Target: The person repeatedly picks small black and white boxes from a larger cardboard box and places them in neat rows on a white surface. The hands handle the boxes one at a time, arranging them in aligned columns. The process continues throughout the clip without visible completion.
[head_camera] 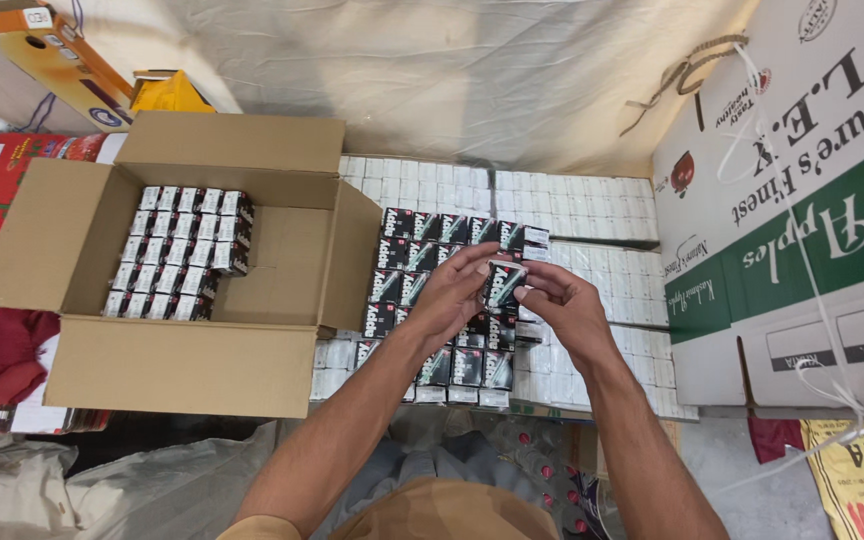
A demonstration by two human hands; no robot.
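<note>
Both hands, left hand (452,295) and right hand (562,305), pinch one small black box (503,284) closed-fingered; I'd keep it square before moving left to the carton (192,370).

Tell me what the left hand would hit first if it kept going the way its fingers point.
The left hand points up and right, fingers already on the small black box both hands hold. Past that, it would likely meet the right hand's fingertips, then the rows of black boxes beyond; depth is unclear.
</note>
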